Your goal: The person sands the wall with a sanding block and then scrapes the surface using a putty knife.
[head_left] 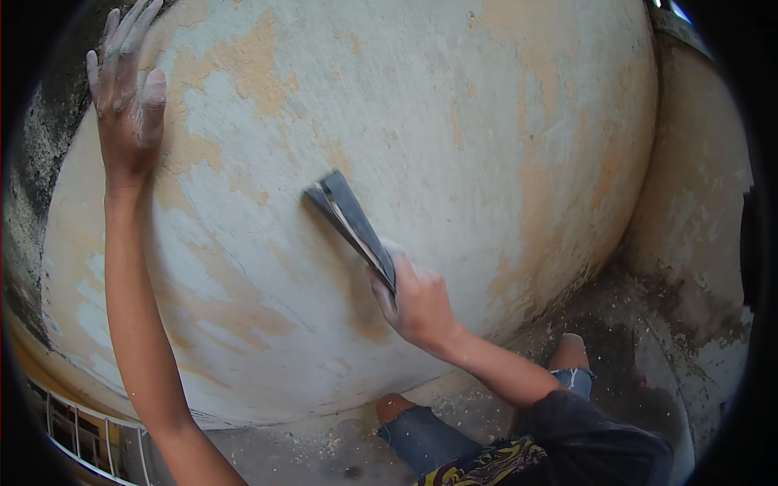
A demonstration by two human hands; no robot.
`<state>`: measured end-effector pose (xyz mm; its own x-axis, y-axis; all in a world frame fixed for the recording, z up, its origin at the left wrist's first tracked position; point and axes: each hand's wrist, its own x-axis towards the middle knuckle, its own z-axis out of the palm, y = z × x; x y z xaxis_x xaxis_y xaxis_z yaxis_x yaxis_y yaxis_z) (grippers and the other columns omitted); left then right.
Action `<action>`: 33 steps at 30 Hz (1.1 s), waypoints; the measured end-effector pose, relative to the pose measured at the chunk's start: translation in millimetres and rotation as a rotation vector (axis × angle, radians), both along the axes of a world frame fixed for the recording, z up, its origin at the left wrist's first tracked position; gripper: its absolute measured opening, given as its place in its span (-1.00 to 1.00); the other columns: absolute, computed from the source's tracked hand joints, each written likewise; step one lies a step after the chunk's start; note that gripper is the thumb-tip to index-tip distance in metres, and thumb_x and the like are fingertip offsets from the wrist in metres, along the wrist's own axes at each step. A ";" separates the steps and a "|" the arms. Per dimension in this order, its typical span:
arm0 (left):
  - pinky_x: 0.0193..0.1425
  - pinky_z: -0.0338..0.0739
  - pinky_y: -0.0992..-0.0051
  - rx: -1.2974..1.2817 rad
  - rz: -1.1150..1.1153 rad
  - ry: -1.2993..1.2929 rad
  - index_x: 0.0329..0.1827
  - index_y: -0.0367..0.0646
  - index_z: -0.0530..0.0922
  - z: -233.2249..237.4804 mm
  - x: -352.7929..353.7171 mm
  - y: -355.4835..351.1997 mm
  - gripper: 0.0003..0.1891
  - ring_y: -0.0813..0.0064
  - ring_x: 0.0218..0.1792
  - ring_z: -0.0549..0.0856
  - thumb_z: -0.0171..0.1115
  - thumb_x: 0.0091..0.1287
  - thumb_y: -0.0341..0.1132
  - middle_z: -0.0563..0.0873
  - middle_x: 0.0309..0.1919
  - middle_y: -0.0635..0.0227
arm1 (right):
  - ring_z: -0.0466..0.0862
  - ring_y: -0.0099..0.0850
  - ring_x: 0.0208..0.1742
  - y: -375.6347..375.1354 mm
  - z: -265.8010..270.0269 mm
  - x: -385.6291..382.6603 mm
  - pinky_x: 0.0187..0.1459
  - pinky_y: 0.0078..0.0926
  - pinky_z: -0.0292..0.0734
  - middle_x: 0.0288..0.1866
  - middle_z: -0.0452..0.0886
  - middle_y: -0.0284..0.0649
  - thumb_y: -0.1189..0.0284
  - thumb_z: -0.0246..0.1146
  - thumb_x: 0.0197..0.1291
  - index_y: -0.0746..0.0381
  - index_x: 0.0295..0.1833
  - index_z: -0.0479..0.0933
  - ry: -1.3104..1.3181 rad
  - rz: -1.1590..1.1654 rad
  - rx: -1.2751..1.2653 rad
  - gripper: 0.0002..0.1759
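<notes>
My right hand (417,300) is wrapped around the lower end of a long, dark sanding block (354,225). The block slants up and to the left, its face against the wall (454,194) or very close to it. That wall is curved in view, with pale whitish patches over peeling yellow-orange paint. At the upper left, my left hand (130,89) rests against the wall's edge with its fingers stretched out and nothing in it. White dust coats both hands. My right hand hides part of the block's lower end.
A second stained wall (705,186) meets the first at the right. The grey floor (324,454) below is dotted with pale flakes, and my knees are near the wall's foot. A white metal railing (93,441) stands at the lower left, beneath a dark, rough wall edge (49,138).
</notes>
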<state>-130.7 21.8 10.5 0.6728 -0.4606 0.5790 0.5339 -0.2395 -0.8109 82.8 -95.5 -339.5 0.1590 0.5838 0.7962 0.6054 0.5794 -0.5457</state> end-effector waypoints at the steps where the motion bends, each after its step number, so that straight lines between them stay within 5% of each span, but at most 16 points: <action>1: 0.71 -0.29 -0.09 -0.011 0.007 -0.003 0.58 0.13 0.36 -1.8 0.5 -1.8 -0.38 0.19 0.66 0.16 -0.21 0.48 0.02 0.39 0.58 0.39 | 0.70 0.11 -0.32 1.9 22.0 2.5 -0.29 -0.05 0.58 -0.35 0.66 0.08 0.49 0.37 0.25 0.35 0.33 0.38 0.003 0.012 -0.025 -0.44; 7: 0.71 -0.29 -0.11 -0.086 -0.011 -0.008 0.58 0.10 0.36 -5.2 9.6 -12.2 -0.38 0.18 0.67 0.13 -0.18 0.46 -0.01 0.38 0.58 0.39 | 0.70 0.13 -0.30 -14.9 -60.6 6.5 -0.31 -0.02 0.59 -0.28 0.68 0.13 0.47 0.35 0.25 0.35 0.35 0.35 0.018 0.024 -0.067 -0.41; 15: 0.71 -0.20 -0.15 -0.060 -0.006 -0.063 0.56 0.22 0.38 -5.5 7.8 -11.7 -0.37 0.26 0.65 0.18 -0.10 0.40 -0.02 0.38 0.57 0.44 | 0.69 0.14 -0.39 -10.4 74.3 8.6 -0.33 0.00 0.58 -0.42 0.67 0.08 0.45 0.33 0.30 0.35 0.36 0.34 -0.077 0.021 -0.044 -0.43; 20: 0.73 -0.21 -0.10 -0.058 0.029 -0.108 0.57 0.21 0.37 -8.4 8.5 -18.6 -0.37 0.26 0.66 0.17 -0.09 0.39 -0.03 0.38 0.57 0.41 | 0.67 0.16 -0.43 -15.1 -19.5 0.9 -0.36 0.07 0.56 -0.42 0.66 0.12 0.44 0.32 0.31 0.36 0.41 0.26 -0.024 0.024 0.000 -0.37; 28: 0.73 -0.20 -0.09 -0.092 0.034 -0.127 0.59 0.21 0.35 -9.5 9.1 -20.4 -0.36 0.26 0.66 0.16 -0.08 0.40 0.00 0.36 0.58 0.39 | 0.66 0.19 -0.41 16.3 161.1 -17.7 -0.36 0.11 0.55 -0.46 0.64 0.14 0.39 0.28 0.35 0.35 0.37 0.28 -0.089 -0.038 0.132 -0.43; 30: 0.73 -0.20 -0.09 -0.095 0.029 -0.131 0.59 0.22 0.35 -11.6 7.9 -19.5 -0.36 0.26 0.66 0.16 -0.08 0.40 0.00 0.36 0.58 0.40 | 0.66 0.20 -0.41 0.5 147.1 -16.1 -0.36 0.12 0.54 -0.45 0.64 0.15 0.38 0.26 0.37 0.35 0.36 0.27 -0.102 -0.028 0.030 -0.45; 33: 0.73 -0.20 -0.09 -0.089 0.029 -0.151 0.58 0.23 0.35 -13.8 8.5 -20.9 -0.37 0.28 0.66 0.17 -0.09 0.40 0.00 0.37 0.57 0.40 | 0.65 0.20 -0.42 -22.8 57.0 -12.4 -0.37 0.13 0.53 -0.45 0.65 0.16 0.39 0.25 0.38 0.35 0.33 0.30 -0.095 -0.024 -0.043 -0.49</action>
<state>-122.1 0.9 -3.3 0.5874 -0.3847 0.7120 0.6557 -0.2894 -0.6973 70.3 -118.3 -282.5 0.0982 0.6148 0.7826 0.6687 0.5417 -0.5094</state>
